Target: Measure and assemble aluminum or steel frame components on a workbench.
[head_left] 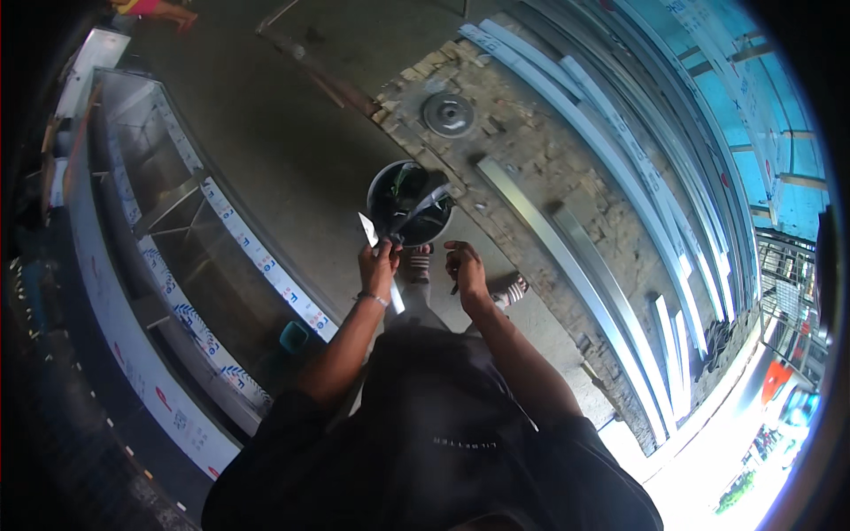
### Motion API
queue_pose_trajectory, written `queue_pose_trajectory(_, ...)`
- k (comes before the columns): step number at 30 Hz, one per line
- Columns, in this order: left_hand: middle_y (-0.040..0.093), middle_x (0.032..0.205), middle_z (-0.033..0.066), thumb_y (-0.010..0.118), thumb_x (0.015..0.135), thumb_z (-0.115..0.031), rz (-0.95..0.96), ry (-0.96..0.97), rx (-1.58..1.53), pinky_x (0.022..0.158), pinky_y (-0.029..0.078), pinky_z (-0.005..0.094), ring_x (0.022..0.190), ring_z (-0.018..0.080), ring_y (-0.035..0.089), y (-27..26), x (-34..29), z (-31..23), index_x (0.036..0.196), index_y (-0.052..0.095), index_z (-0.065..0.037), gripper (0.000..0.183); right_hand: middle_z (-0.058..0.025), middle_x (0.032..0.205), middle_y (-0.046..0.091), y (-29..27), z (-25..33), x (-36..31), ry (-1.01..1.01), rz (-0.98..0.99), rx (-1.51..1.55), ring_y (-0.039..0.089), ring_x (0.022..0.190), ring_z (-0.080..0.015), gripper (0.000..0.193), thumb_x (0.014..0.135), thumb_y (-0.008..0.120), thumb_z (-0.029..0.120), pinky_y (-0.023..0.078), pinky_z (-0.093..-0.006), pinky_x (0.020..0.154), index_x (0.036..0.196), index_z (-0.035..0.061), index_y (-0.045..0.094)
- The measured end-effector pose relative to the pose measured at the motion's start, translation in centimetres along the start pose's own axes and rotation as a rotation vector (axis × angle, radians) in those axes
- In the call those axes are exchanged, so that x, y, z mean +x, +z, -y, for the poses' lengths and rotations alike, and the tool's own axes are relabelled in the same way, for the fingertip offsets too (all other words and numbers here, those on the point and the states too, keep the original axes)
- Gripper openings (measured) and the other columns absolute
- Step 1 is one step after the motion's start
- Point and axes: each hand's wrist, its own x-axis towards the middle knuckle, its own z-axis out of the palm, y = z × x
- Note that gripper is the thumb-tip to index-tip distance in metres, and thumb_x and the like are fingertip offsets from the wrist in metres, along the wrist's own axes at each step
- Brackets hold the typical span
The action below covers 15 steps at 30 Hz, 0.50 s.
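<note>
My left hand is closed around a thin whitish strip, whose upper end sticks out above the fingers and whose lower end shows below them. To its right, my right hand is apart from it with the fingers curled in. Something small and dark may be in those fingers, too small to make out. Just beyond my hands stands a round dark bucket holding dark pieces and a grey metallic offcut. My sandalled feet are below.
A rough wooden workbench on the right bears a round metal disc, two bare metal profiles and several film-wrapped lengths. At left lies a long film-covered metal frame with a teal container inside. Another person's limb shows far left.
</note>
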Motion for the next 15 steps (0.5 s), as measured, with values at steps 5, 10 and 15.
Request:
queue_pose_trajectory(5,0.062,0.074,0.0033,0.063,0.100,-0.024,-0.203,-0.087,-0.059,0.044,0.036,0.0232,0.052,0.0095,0.052,-6.8,8.4,7.5,0.094,0.056,-0.007,0.019,-0.0145,0.090,0.070,4.1,-8.2,10.6,-0.478,-0.035,-0.736,0.069,0.083,-0.0255,0.019,0.094,0.055,0.014,0.053,-0.0338,0.076,0.102,0.0017,0.067)
queue_pose_trajectory(10,0.059,0.072,0.0006,0.060,0.098,-0.017,-0.345,-0.127,0.063,0.042,0.032,0.0230,0.052,0.0094,0.052,-10.5,11.6,12.9,0.093,0.056,-0.011,0.009,-0.0154,0.110,0.072,8.3,-11.4,18.2,-0.226,-0.108,-0.815,0.071,0.101,-0.0304,0.024,0.097,0.054,0.019,0.053,-0.0411,0.088,0.114,0.0092,0.068)
queue_pose_trajectory(15,0.060,0.075,0.0022,0.060,0.097,-0.014,-0.047,-0.239,-0.032,0.043,0.034,0.0265,0.056,0.0127,0.056,1.6,17.7,16.8,0.095,0.056,-0.012,0.005,-0.0289,0.141,0.051,-5.5,-14.8,28.3,-0.472,-0.349,-1.420,0.053,0.128,-0.0432,0.042,0.100,0.055,0.034,0.047,-0.0488,0.102,0.131,0.0069,0.057)
